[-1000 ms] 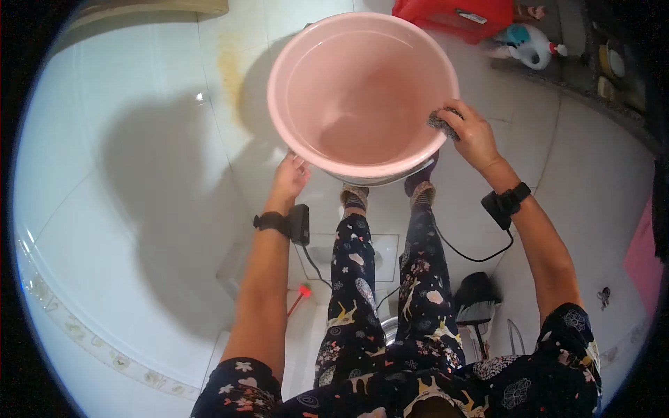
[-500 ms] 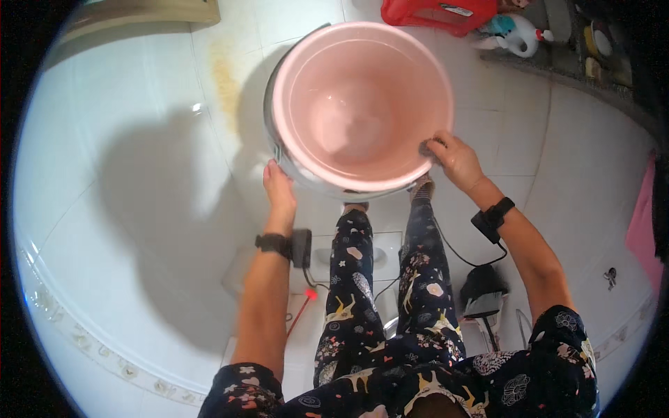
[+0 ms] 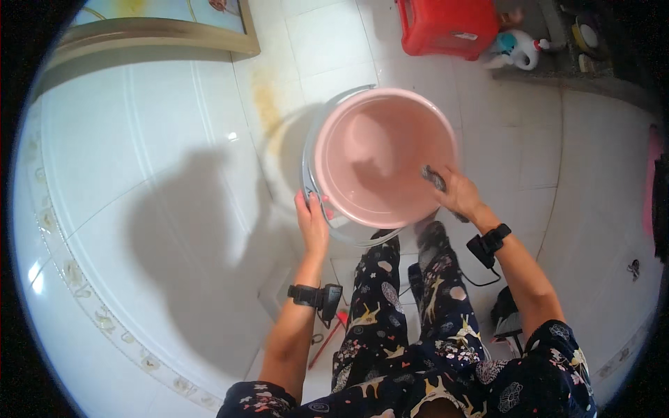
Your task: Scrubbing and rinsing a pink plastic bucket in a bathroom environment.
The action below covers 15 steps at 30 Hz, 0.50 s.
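Note:
A pink bucket (image 3: pixel 362 202) with a pale inside stands before my legs, its mouth facing up at me. Its thin metal handle (image 3: pixel 306 164) hangs down around the left and near sides. My left hand (image 3: pixel 313 219) is closed at the bucket's lower left, fingers at the handle and the bucket's outer side; some fingertips are hidden. Between the fingers of my right hand (image 3: pixel 460 195) is a dark grey scouring pad (image 3: pixel 433 177), held over the bucket's right inner edge.
At the back stands a red plastic stool (image 3: pixel 446 28). Beside it a white bottle (image 3: pixel 523 50) is near a dark shelf (image 3: pixel 550 73). A wood-coloured ledge (image 3: pixel 146 35) runs along the back left. A dark brush (image 3: pixel 507 313) stands by my right leg.
The bucket now appears lower, farther right and smaller in view. My right hand and the scouring pad have moved from the rim to over the bucket's inside. The left hand stays at the bucket.

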Motion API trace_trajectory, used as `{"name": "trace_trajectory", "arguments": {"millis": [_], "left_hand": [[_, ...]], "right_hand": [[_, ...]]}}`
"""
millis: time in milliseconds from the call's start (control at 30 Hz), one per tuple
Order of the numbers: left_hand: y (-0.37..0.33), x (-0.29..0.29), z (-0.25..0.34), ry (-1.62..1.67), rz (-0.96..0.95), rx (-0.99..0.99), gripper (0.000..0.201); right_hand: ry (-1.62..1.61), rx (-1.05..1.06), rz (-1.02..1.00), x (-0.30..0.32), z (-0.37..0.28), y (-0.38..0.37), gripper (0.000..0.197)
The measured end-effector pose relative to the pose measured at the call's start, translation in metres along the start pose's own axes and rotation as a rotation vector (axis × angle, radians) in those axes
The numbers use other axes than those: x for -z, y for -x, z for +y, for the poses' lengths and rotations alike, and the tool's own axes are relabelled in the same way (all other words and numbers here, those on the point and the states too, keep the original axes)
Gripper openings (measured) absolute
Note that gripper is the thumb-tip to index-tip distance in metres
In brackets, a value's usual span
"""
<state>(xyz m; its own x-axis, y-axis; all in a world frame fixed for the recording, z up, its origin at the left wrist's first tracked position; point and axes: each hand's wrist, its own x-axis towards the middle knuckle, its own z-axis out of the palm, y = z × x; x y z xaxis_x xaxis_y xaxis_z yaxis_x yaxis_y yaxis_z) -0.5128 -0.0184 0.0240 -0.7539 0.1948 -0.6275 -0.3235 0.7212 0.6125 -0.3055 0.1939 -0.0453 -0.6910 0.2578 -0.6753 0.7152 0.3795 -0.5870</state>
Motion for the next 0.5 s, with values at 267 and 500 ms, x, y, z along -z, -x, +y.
{"name": "trace_trajectory", "arguments": {"millis": [267, 500], "left_hand": [[-0.034, -0.005, 0.013, 0.119, 0.067, -0.107, 0.031], [-0.037, -0.021, -0.005, 0.286, 0.087, -0.147, 0.027]], "right_hand": [[-0.482, 0.427, 0.503, 0.017, -0.121, -0.095, 0.038], [-0.275, 0.668, 0.475, -0.029, -0.181, -0.114, 0.035]]}}
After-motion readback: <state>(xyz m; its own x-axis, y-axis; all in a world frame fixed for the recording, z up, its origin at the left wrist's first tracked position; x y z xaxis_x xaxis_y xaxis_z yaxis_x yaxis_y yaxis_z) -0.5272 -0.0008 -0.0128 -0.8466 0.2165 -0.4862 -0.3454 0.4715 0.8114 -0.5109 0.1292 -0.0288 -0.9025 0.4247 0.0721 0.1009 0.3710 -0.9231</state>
